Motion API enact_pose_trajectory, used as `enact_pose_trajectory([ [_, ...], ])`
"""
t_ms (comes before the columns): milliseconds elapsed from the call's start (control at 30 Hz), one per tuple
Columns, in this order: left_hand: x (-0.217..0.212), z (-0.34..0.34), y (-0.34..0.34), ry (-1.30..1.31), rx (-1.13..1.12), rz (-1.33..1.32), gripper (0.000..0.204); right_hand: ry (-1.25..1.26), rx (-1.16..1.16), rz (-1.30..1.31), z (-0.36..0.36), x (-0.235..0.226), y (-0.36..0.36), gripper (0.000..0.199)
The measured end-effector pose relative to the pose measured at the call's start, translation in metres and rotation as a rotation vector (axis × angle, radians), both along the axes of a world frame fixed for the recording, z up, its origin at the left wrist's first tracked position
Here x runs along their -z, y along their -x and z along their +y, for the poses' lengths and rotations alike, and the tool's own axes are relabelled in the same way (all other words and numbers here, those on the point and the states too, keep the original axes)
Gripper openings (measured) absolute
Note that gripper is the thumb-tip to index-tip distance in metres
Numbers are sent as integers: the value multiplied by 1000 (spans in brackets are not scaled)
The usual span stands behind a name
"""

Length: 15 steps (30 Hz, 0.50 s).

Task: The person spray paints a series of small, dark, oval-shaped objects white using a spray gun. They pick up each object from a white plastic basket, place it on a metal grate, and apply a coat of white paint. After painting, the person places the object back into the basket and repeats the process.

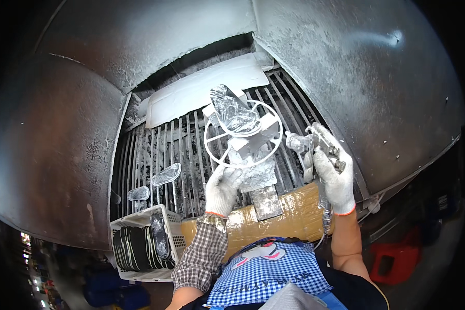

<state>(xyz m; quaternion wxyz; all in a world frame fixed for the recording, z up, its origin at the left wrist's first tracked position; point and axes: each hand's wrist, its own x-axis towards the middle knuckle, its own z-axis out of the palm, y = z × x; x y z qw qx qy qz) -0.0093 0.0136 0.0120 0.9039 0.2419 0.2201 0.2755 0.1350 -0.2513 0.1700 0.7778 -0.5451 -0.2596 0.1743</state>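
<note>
Left hand (222, 191), gloved, at the near rim of the white ringed stand (243, 166), fingers bent in close; we cannot tell whether they grip the rim or only rest on it. Right hand (336, 175), gloved too, is wrapped round a spray gun (313, 143), its nose turned toward the stand. The sole-shaped piece (235, 114), dark with a shiny, wrinkled surface, sits on the stand's blocks, over the slatted bars (186, 150); from this view we can't say how far it tilts. Our judgement on handling: keep left fingertips low on the rim, clear of the piece and out of the gun's line, and turn the ring in small, even steps so nothing slides off the blocks. Hold the gun at a constant gap, wrist loose, passes overlapping and running beyond each edge; stopping midway would likely leave an uneven patch. Mind the hose (326, 219) below the right hand: we'd want slack there, so it doesn't drag the aim.
</note>
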Motion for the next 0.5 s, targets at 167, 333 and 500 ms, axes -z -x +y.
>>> enact_pose_trajectory([
  [167,-3,15,7,-54,-13,28,43,-2,-22,1,5,8,-1,55],
  [333,-10,30,10,-92,23,1,43,-49,25,4,11,12,-2,54],
  [500,-9,50,11,-79,-9,20,43,-62,-50,9,21,19,-5,55],
])
